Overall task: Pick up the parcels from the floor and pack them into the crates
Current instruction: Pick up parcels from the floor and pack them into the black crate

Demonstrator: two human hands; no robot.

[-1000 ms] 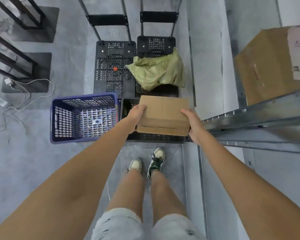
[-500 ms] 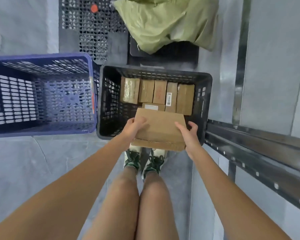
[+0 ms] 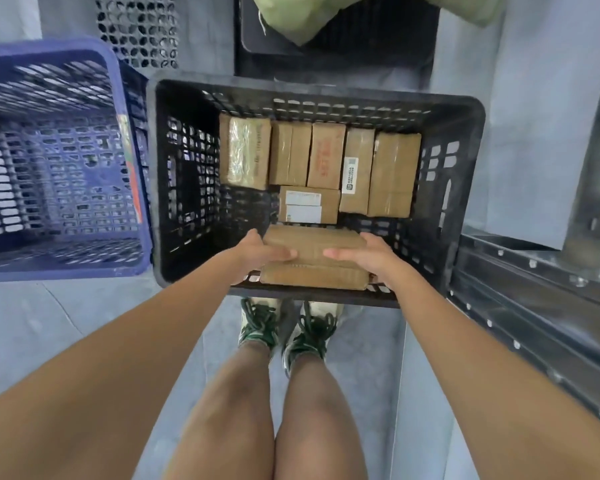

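A flat brown cardboard parcel (image 3: 312, 242) sits low inside the black crate (image 3: 465, 109), against its near wall. My left hand (image 3: 260, 252) grips the parcel's left end and my right hand (image 3: 368, 256) grips its right end, fingers lying over its top. Several taped cardboard parcels (image 3: 323, 157) stand in a row along the crate's far side, and one labelled parcel (image 3: 307, 204) lies in front of them. A blue crate (image 3: 66, 161) stands empty to the left, touching the black one.
A green sack (image 3: 312, 15) lies on a black perforated trolley deck (image 3: 139, 29) beyond the crates. Metal shelf rails (image 3: 534, 306) run along the right. My legs and green-laced shoes (image 3: 288, 327) stand on the grey floor just before the black crate.
I have bent closer over the crates. The parcel has gone from above the black crate's near rim down into it, still held by both hands.
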